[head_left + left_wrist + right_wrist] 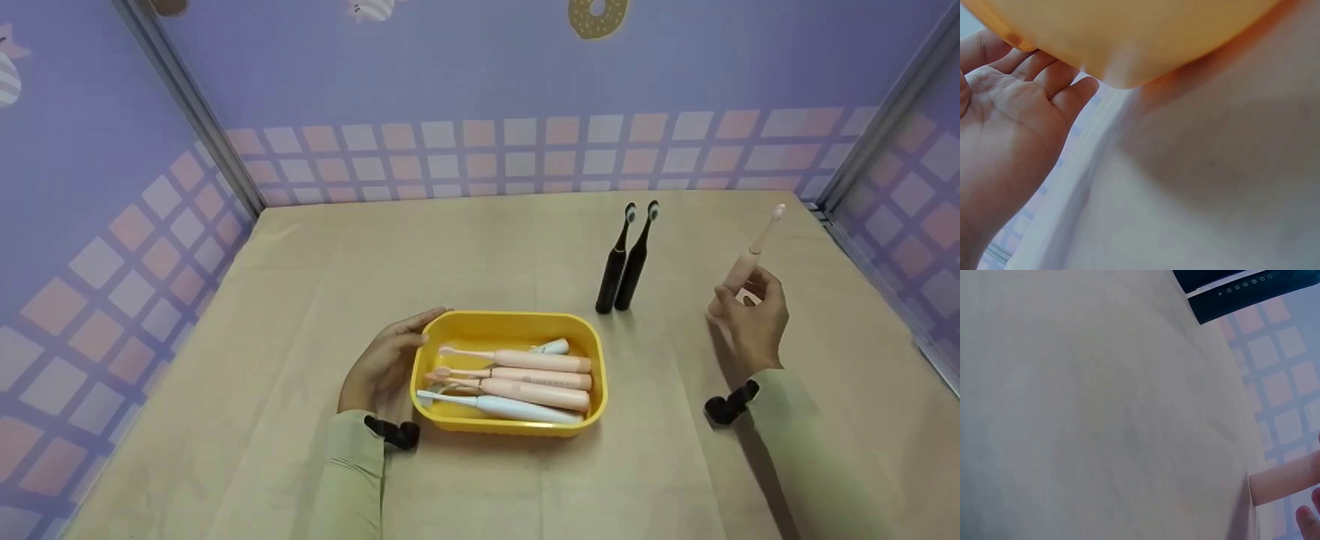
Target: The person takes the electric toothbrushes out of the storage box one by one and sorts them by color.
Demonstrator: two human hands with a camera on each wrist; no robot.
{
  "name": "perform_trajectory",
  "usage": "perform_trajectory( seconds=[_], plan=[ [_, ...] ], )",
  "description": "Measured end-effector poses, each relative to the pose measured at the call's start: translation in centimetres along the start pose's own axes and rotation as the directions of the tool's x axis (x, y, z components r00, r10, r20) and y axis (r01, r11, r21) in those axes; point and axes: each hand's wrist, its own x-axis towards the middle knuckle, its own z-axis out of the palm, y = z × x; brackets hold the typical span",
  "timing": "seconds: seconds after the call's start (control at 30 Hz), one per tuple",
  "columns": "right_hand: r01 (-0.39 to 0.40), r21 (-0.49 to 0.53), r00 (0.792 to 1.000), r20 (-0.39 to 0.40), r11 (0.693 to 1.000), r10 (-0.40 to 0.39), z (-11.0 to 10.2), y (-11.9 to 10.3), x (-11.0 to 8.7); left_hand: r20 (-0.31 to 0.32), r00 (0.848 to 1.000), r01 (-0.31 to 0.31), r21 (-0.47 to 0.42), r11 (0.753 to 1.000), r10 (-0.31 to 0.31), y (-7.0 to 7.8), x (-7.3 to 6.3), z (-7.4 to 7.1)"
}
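At the table's right side, my right hand (759, 319) pinches the handle of a pink electric toothbrush (742, 271), which stands upright with its brush head up. The right wrist view catches the bottom of that handle (1282, 482) right at the tabletop, with fingertips (1307, 522) at the frame's edge. My left hand (382, 364) grips the left end of a yellow plastic bin (510, 429), thumb over the rim and fingers along the outer wall. Inside the bin lie several pink electric toothbrushes (536, 386) and white ones (525, 409), heads mostly to the left.
Two black electric toothbrushes (635, 270) stand upright side by side between the bin and my right hand. A cream cloth (420, 255) covers the table. Purple panels with a checked border (480, 161) enclose the back and sides.
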Motion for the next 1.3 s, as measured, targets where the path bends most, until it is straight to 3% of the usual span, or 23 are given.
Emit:
perform_trajectory(
  seconds=[0.67, 0.87, 1.17, 1.3],
  plan=[
    [0.031, 0.019, 0.998, -0.048, 0.999, -0.03, -0.5, -1.0, -0.4, 0.022, 1.0, -0.015, 0.021, 1.0, 0.015, -0.1, -0.1, -0.2],
    [0.041, 0.067, 0.995, -0.096, 0.997, -0.034, -0.6, -1.5, -0.7, 0.023, 1.0, -0.022, 0.026, 0.999, 0.021, 0.0, -0.1, 0.0],
    [0.126, 0.219, 0.977, -0.194, 0.968, -0.084, -0.7, -2.7, -1.2, 0.006, 1.0, -0.011, 0.053, 0.999, 0.011, 0.0, 0.0, -0.1],
    [0.218, 0.269, 0.962, -0.219, 0.938, -0.161, -0.2, -3.0, -1.9, 0.006, 1.0, -0.015, 0.05, 0.999, 0.015, -0.1, -0.1, -0.1]
  ],
)
